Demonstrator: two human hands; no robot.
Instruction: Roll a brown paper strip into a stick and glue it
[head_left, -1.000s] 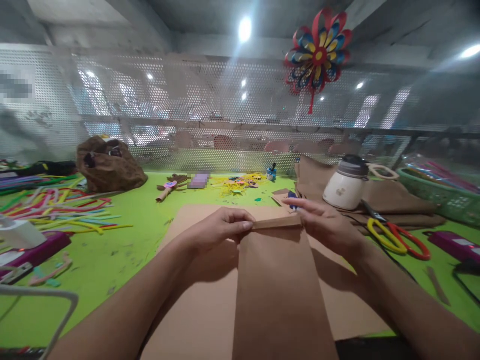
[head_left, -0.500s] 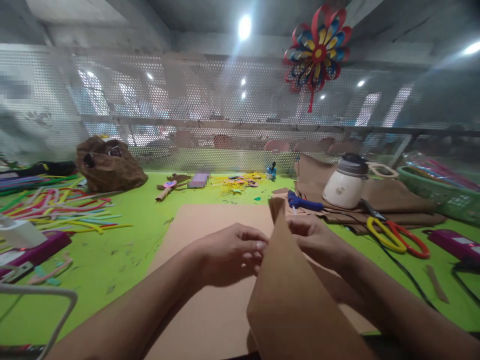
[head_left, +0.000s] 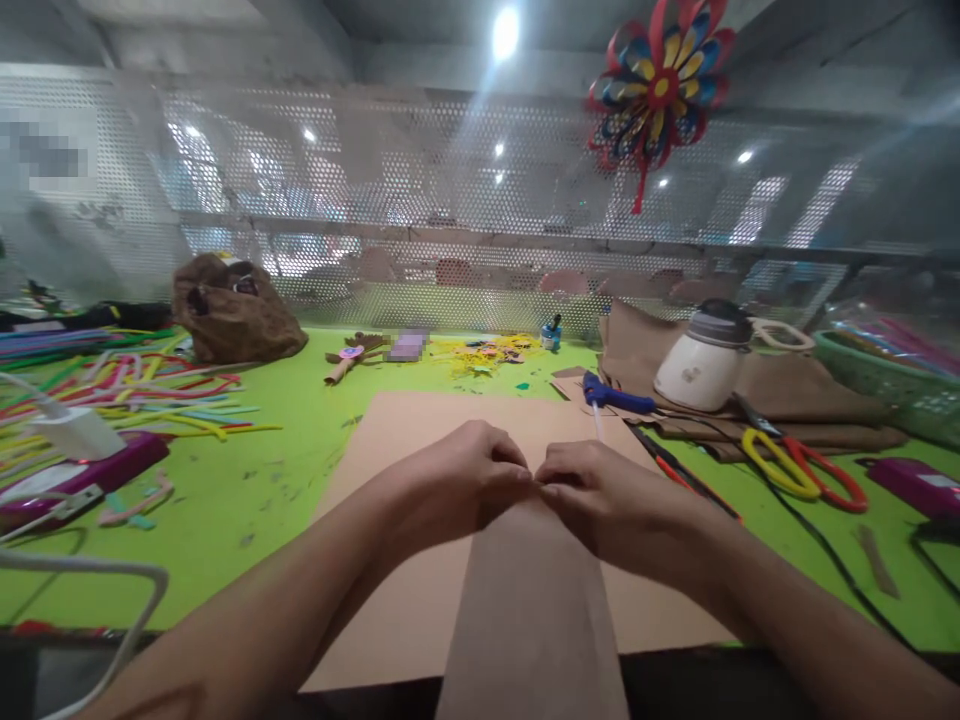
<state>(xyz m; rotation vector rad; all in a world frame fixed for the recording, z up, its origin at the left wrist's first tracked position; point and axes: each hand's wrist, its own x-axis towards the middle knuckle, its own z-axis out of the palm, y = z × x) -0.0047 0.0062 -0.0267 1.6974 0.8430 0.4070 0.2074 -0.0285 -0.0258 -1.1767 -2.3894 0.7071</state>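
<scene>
A long strip of brown paper [head_left: 536, 610] runs from my hands down past the table's front edge. My left hand [head_left: 480, 470] pinches its far end at the left corner. Close beside it, my right hand [head_left: 589, 480] pinches the same end, the fingertips of both almost meeting. Beneath lies a large sheet of tan paper or card [head_left: 397, 430] on the green table. Past the right hand lies a blue glue gun [head_left: 619, 397], its nozzle pointing left. The fingertips partly cover the strip's end.
Scissors with yellow and red handles [head_left: 802, 470], a white bottle [head_left: 705, 360], folded brown paper [head_left: 817, 390] and a green basket [head_left: 885, 375] stand to the right. Coloured strips [head_left: 172, 400], a purple power strip [head_left: 135, 460] and a brown bag [head_left: 232, 310] occupy the left.
The brown strip has turned from standing on edge to lying flatter, its broad face up. My hands have come together at its far end. The view has shifted slightly.
</scene>
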